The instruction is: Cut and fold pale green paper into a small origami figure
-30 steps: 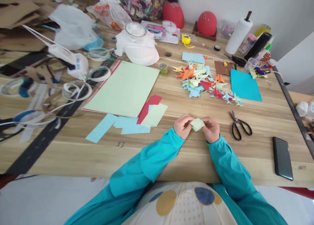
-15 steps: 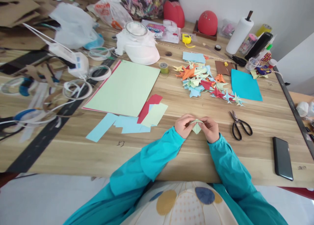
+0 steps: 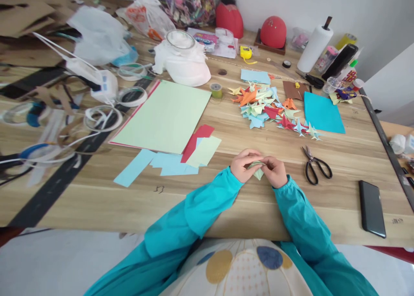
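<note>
Folded paper [image 3: 258, 174], pale green, one: pinched between left hand [image 3: 242, 166] and right hand [image 3: 275, 172], apparently so its creases are steadied; scissors [image 3: 311, 159], one pair: laid right of the hands, presumably for reach.

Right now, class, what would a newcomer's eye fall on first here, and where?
Probably the heap of bright folded paper shapes, right of centre on the wooden table. Nearer the front, the left hand and right hand hold a small pale green folded paper between them. Towards the back, a red dome also stands out.
</note>
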`<state>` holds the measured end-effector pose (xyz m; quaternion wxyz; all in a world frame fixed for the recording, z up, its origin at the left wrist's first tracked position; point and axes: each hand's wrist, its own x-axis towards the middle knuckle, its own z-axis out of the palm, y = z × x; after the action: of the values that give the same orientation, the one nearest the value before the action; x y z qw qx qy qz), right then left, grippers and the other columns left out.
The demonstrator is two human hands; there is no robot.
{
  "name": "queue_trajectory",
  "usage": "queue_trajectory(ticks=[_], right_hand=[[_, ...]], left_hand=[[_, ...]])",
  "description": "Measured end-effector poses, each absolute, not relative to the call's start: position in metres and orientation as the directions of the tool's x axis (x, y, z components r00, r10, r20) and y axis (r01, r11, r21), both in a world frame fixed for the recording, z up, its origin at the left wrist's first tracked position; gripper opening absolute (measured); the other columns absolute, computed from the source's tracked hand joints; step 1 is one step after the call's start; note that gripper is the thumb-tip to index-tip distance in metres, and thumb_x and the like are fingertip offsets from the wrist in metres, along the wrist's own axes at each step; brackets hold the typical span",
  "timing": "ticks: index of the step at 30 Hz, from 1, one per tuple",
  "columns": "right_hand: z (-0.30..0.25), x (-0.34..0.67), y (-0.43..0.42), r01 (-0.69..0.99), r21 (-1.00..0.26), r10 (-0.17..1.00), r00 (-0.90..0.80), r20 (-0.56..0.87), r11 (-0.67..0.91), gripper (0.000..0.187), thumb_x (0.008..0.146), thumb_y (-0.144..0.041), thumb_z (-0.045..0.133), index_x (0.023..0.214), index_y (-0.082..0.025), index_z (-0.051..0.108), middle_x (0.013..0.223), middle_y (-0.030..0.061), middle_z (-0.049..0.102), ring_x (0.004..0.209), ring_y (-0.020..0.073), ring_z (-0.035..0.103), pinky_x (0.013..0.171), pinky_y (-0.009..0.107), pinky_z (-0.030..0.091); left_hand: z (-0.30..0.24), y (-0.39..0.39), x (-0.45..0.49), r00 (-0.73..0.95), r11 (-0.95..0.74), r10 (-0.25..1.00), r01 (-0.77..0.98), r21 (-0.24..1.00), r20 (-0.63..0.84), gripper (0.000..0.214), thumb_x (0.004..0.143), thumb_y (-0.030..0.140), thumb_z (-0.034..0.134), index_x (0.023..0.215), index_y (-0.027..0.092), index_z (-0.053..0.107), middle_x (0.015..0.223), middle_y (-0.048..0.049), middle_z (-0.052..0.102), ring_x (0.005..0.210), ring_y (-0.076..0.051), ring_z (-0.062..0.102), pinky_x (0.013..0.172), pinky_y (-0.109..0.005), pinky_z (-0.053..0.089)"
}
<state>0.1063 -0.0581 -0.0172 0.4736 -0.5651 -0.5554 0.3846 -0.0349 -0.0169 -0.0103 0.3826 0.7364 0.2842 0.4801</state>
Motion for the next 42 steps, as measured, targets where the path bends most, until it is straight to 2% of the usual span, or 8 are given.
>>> queue_trajectory(ticks=[5, 15, 22, 26, 29, 37, 42], right_hand=[[-0.019, 0.107, -0.059, 0.348, -0.934, 0.995, 0.03, 0.094, 0.078, 0.01, 0.072, -0.024, 0.056, 0.075, -0.016, 0.062, 0.062, 0.0007, 0.059, 0.052, 0.0108, 0.049, 0.049, 0.023, 0.039], [-0.014, 0.106, -0.059, 0.413, -0.906, 0.994, 0.009, 0.106, 0.093, 0.018, 0.075, -0.032, 0.053, 0.066, -0.017, 0.058, 0.052, -0.0029, 0.047, 0.046, 0.0091, 0.039, 0.045, 0.022, 0.032], [-0.013, 0.106, -0.059, 0.363, -0.931, 0.996, 0.057, 0.066, 0.041, 0.016, 0.073, -0.031, 0.055, 0.068, -0.017, 0.059, 0.055, -0.0015, 0.051, 0.048, 0.0097, 0.042, 0.047, 0.023, 0.035], [-0.015, 0.108, -0.058, 0.32, -0.947, 0.994, 0.102, 0.031, -0.004, 0.018, 0.072, -0.034, 0.056, 0.069, -0.016, 0.06, 0.055, -0.0008, 0.053, 0.049, 0.0106, 0.044, 0.048, 0.023, 0.037], [-0.016, 0.109, -0.057, 0.294, -0.956, 0.995, 0.099, 0.018, -0.012, 0.02, 0.071, -0.036, 0.057, 0.068, -0.016, 0.06, 0.055, -0.0006, 0.053, 0.05, 0.011, 0.045, 0.049, 0.024, 0.039], [-0.015, 0.108, -0.057, 0.32, -0.948, 0.997, 0.08, 0.023, -0.004, 0.019, 0.072, -0.035, 0.056, 0.067, -0.016, 0.059, 0.056, -0.0002, 0.055, 0.05, 0.0108, 0.046, 0.049, 0.024, 0.04], [-0.014, 0.108, -0.057, 0.309, -0.951, 0.996, 0.083, 0.024, -0.002, 0.019, 0.072, -0.035, 0.057, 0.07, -0.016, 0.061, 0.059, 0.0009, 0.058, 0.052, 0.0122, 0.05, 0.051, 0.025, 0.041]], left_hand=[[-0.011, -0.016, -0.035, 0.364, -0.553, 0.786, 0.049, 0.832, 0.5, 0.009, 0.072, 0.017, 0.059, 0.075, 0.015, 0.068, 0.076, -0.0069, 0.064, 0.072, -0.014, 0.06, 0.066, -0.027, 0.05], [-0.009, -0.016, -0.037, 0.338, -0.491, 0.831, 0.076, 0.868, 0.441, 0.015, 0.076, 0.022, 0.055, 0.076, 0.015, 0.068, 0.077, -0.0072, 0.065, 0.072, -0.014, 0.06, 0.067, -0.026, 0.05], [-0.001, -0.016, -0.041, 0.355, -0.362, 0.876, 0.033, 0.932, 0.327, 0.024, 0.082, 0.025, 0.046, 0.084, 0.014, 0.067, 0.084, -0.0087, 0.065, 0.081, -0.016, 0.06, 0.074, -0.028, 0.048], [-0.006, -0.014, -0.043, 0.36, -0.4, 0.849, -0.042, 0.916, 0.387, 0.021, 0.073, 0.022, 0.058, 0.091, 0.014, 0.065, 0.091, -0.0097, 0.064, 0.085, -0.018, 0.059, 0.075, -0.031, 0.049], [-0.011, -0.013, -0.043, 0.39, -0.419, 0.829, -0.043, 0.907, 0.402, 0.019, 0.073, 0.02, 0.057, 0.088, 0.014, 0.066, 0.094, -0.0107, 0.065, 0.088, -0.02, 0.06, 0.079, -0.033, 0.049], [-0.007, -0.016, -0.041, 0.379, -0.221, 0.906, 0.038, 0.975, 0.19, 0.025, 0.078, 0.03, 0.051, 0.085, 0.013, 0.068, 0.09, -0.0085, 0.069, 0.083, -0.018, 0.063, 0.077, -0.029, 0.05], [-0.01, -0.015, -0.04, 0.278, -0.036, 0.959, -0.05, 0.998, 0.048, 0.035, 0.076, 0.041, 0.052, 0.087, 0.011, 0.068, 0.086, -0.0089, 0.069, 0.081, -0.02, 0.063, 0.074, -0.028, 0.05]])
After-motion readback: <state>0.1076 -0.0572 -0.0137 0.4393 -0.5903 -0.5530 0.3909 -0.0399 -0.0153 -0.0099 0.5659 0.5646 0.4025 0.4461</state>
